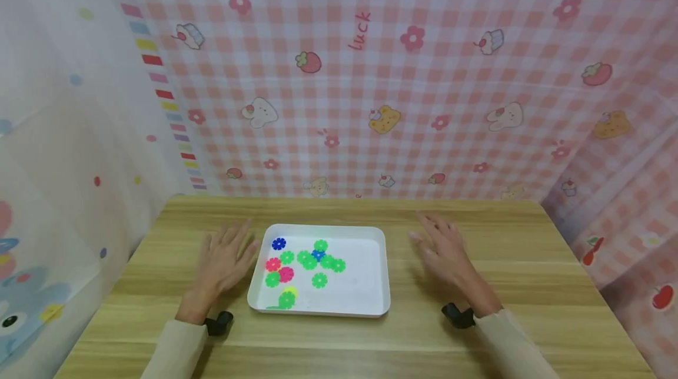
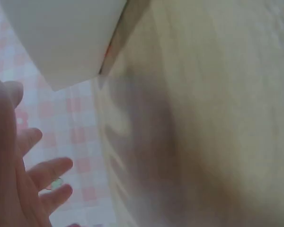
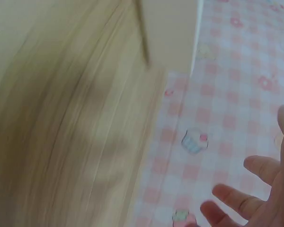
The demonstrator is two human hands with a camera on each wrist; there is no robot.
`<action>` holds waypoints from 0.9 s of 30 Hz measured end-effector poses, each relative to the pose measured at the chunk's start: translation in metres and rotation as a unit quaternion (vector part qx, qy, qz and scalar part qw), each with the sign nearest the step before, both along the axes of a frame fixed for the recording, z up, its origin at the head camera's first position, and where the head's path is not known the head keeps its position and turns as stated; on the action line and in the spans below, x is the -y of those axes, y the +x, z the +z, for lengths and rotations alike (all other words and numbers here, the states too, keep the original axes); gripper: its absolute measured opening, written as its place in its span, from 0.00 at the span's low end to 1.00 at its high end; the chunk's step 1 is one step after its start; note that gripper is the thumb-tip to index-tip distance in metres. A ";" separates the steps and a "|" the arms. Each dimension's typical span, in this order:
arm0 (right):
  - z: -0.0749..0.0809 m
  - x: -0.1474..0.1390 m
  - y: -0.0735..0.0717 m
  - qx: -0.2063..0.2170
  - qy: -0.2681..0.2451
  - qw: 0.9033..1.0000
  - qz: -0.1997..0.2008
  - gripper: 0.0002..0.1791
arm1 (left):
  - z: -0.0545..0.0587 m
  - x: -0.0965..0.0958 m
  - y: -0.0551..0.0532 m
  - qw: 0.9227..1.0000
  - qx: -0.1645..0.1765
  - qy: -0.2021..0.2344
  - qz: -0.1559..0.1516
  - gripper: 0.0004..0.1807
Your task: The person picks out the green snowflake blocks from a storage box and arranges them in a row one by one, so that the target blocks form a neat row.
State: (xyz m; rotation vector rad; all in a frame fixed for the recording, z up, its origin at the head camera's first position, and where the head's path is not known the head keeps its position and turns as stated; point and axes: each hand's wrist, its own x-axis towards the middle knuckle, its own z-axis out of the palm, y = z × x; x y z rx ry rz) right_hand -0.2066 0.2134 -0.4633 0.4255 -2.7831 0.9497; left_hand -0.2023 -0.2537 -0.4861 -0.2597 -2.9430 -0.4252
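A white rectangular tray (image 1: 360, 288) lies on the table, with several flower-shaped plastic discs in it, mostly in its left and middle part. Green discs (image 1: 319, 280) are the most common; pink discs (image 1: 286, 274), blue discs (image 1: 278, 243) and a partly covered yellow disc (image 1: 291, 291) lie among them. My left hand (image 1: 225, 258) is spread just left of the tray, holding nothing. On the other side, my right hand (image 1: 445, 252) hovers apart from the tray, fingers extended and nothing in them. Both wrist views show the tray's outer wall (image 2: 66, 42) near each hand.
The wooden table (image 1: 339, 343) carries the tray near its middle. A pink checked cloth (image 1: 360, 90) hangs behind the table's back edge, and a white patterned curtain (image 1: 63, 102) hangs at the left. Black wrist mounts (image 1: 219, 323) sit on both wrists.
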 end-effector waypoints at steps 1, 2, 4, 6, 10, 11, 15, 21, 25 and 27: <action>0.000 0.005 -0.001 0.004 -0.015 1.000 0.007 0.32 | -0.002 0.001 -0.001 1.000 0.005 0.017 -0.007 0.34; 0.001 0.009 -0.002 0.005 -0.028 0.999 0.016 0.31 | -0.004 0.001 -0.001 0.999 0.010 0.036 -0.015 0.34; 0.002 0.017 -0.003 0.020 -0.057 0.998 0.031 0.30 | -0.008 0.002 -0.002 0.996 0.030 0.075 -0.029 0.35; 0.005 0.026 -0.002 0.041 -0.083 0.995 0.047 0.29 | -0.011 0.001 -0.003 0.992 0.044 0.111 -0.044 0.35; 0.010 0.047 -0.002 0.099 -0.113 0.986 0.068 0.29 | -0.016 -0.001 -0.006 0.983 0.070 0.158 -0.067 0.35; 0.010 0.052 -0.002 0.113 -0.116 0.984 0.072 0.28 | -0.016 -0.002 -0.007 0.981 0.075 0.166 -0.071 0.35; 0.011 0.070 -0.004 0.144 -0.118 0.978 0.094 0.28 | -0.018 -0.004 -0.008 0.975 0.088 0.182 -0.089 0.35; 0.012 0.088 -0.012 0.176 -0.097 0.971 0.126 0.27 | -0.020 -0.005 -0.008 0.975 0.103 0.174 -0.092 0.35; 0.016 0.093 -0.016 0.197 -0.076 0.966 0.149 0.27 | -0.018 -0.007 -0.008 0.977 0.119 0.158 -0.084 0.35; 0.017 0.096 -0.018 0.213 -0.065 0.962 0.160 0.26 | -0.017 -0.008 -0.007 0.977 0.125 0.152 -0.081 0.36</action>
